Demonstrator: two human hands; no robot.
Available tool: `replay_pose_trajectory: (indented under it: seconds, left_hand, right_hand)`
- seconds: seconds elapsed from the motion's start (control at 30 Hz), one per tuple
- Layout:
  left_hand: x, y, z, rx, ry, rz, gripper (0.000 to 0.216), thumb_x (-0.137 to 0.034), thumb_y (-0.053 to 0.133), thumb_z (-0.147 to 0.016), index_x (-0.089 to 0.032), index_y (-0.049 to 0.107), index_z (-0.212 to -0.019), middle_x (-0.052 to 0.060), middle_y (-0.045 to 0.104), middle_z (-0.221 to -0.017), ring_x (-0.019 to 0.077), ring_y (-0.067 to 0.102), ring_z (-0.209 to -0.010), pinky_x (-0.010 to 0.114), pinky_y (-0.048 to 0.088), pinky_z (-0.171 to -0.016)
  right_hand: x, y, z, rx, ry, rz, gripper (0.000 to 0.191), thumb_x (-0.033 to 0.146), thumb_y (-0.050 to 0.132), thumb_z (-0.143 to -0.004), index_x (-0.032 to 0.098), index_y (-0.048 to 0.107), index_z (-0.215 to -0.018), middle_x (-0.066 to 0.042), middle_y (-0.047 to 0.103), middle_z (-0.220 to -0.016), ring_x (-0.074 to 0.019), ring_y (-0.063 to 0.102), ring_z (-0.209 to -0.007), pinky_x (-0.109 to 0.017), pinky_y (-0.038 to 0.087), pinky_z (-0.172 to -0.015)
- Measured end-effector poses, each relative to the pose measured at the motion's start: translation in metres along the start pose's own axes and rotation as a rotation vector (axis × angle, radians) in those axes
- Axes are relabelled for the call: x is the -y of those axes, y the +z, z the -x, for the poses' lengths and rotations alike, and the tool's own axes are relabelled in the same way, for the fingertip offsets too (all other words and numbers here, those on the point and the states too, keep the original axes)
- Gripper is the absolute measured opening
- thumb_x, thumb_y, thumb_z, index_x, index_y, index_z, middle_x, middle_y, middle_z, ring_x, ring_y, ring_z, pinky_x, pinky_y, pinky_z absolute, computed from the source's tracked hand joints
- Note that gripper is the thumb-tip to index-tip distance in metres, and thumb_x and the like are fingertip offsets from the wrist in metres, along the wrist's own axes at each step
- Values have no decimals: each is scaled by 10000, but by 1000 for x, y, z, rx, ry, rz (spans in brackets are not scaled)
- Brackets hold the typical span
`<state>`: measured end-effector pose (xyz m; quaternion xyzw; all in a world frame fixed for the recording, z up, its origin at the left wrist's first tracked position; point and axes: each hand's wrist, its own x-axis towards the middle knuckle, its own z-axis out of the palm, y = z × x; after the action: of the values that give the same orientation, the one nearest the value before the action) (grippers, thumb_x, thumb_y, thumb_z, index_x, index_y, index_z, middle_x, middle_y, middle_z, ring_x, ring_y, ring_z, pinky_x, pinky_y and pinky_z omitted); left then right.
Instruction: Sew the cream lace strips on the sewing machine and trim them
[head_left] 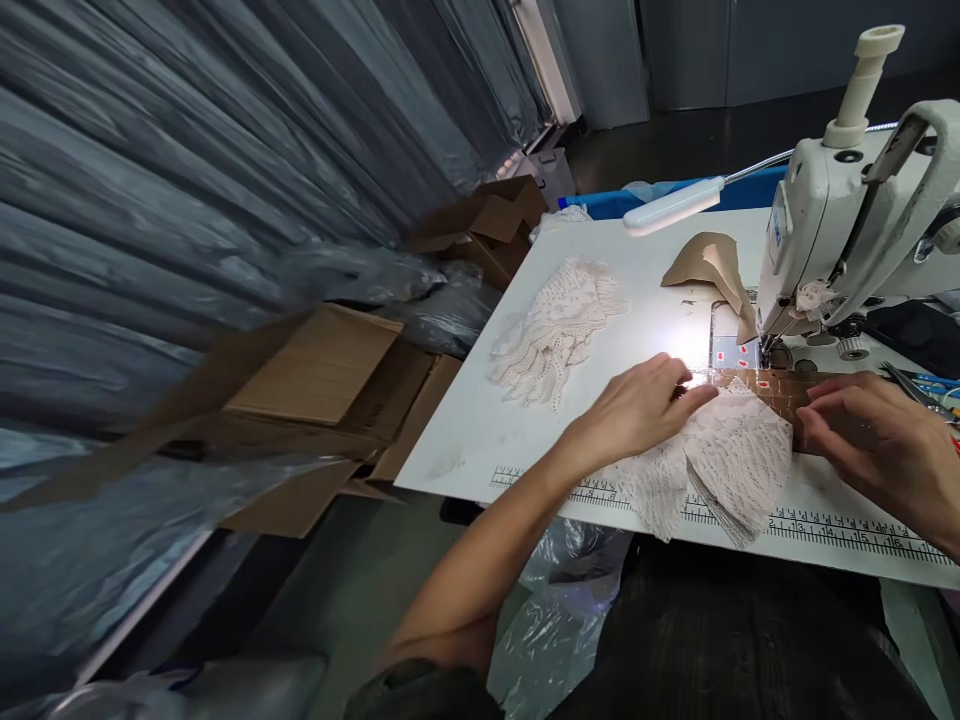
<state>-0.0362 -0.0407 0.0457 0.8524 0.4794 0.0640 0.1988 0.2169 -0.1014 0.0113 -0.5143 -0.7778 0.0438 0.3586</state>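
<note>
On the left of the surface (450, 450), a heap of lace pieces (559, 330) lay apart; whether they were finished could not be told. The left hand's (641, 408) fingers bent over the edge of a second lace stack (739, 450), their grip unclear. That stack lay short of the needle, so its stitching looked undone. Blue lettering on the sewing machine (814, 210) was illegible; the printed ruler (855, 535) showed 13 to 16. The right hand's (885, 435) fingers curled nearby, any hold uncertain.
</note>
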Motion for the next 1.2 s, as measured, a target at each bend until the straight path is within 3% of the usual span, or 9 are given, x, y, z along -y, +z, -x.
replay_pose_trajectory:
  seconds: [0.1, 0.23, 0.33, 0.47, 0.67, 0.83, 0.97, 1.1, 1.2]
  left_hand:
    - [-13, 13, -28, 36, -19, -77, 367, -476, 467, -993, -165, 545, -817, 47, 566, -855, 162, 527, -702, 289, 394, -604]
    - [-12, 23, -36, 69, 182, -26, 288, -380, 521, -970, -174, 500, -769, 23, 536, -836, 138, 502, -704, 275, 379, -617]
    - [-7, 27, -33, 9, 322, 94, 261, -336, 499, -969, -183, 472, -758, -7, 527, -756, 118, 479, -653, 270, 379, -610]
    - [-4, 32, -29, -40, 354, 398, 237, -320, 532, -947, -185, 478, -759, -42, 518, -652, 90, 475, -577, 249, 391, -571]
    - [-3, 31, -26, 119, 242, 991, 206, -298, 679, -850, -168, 537, -923, -9, 631, -769, 87, 593, -657, 222, 480, -596]
    - [-5, 24, -24, 114, 338, 930, 228, -187, 710, -821, -156, 686, -1046, 67, 728, -965, 146, 675, -854, 289, 561, -749]
    - [-7, 24, -24, 62, 343, 867, 232, -152, 725, -816, -152, 734, -1048, 85, 755, -1041, 174, 700, -961, 319, 583, -848]
    - [-9, 30, -23, -85, 261, 734, 245, -155, 733, -815, -123, 727, -1058, 68, 762, -925, 144, 702, -808, 266, 590, -703]
    - [-8, 36, -23, -197, 257, 621, 220, -157, 739, -809, -120, 730, -1025, 48, 756, -857, 130, 691, -749, 254, 584, -676]
  right_hand:
    - [3, 6, -2, 25, -3, 20, 156, 348, 518, -974, 241, 616, -920, -99, 690, -961, -262, 683, -804, -397, 544, -608]
    - [-2, 7, -4, 61, 34, -60, 194, 317, 497, -966, 214, 639, -1047, -105, 703, -1011, -250, 695, -851, -393, 587, -695]
    - [-4, 11, -10, 199, 150, -215, 331, 383, 520, -949, 182, 627, -1188, -105, 729, -1005, -249, 708, -856, -403, 598, -747]
    - [-3, 21, -23, 369, 287, -490, 446, 526, 513, -946, 179, 647, -1192, -103, 743, -999, -246, 710, -928, -401, 591, -819]
    - [4, 30, -31, 366, 387, -820, 469, 656, 602, -869, 224, 695, -1028, -82, 743, -986, -221, 701, -945, -354, 588, -805]
    - [1, 35, -26, 382, 519, -938, 576, 654, 636, -849, 191, 598, -1190, -105, 740, -962, -212, 711, -844, -324, 588, -690]
    - [-3, 38, -23, 285, 477, -845, 611, 661, 607, -865, 177, 549, -1233, -103, 733, -927, -221, 713, -833, -332, 590, -680]
    - [1, 35, -20, -67, 276, -399, 292, 416, 591, -942, 187, 621, -1121, -75, 706, -885, -195, 679, -750, -331, 566, -666]
    - [8, 33, -19, -100, 13, -199, 104, 237, 587, -943, 193, 666, -995, -52, 702, -844, -168, 665, -713, -291, 550, -642]
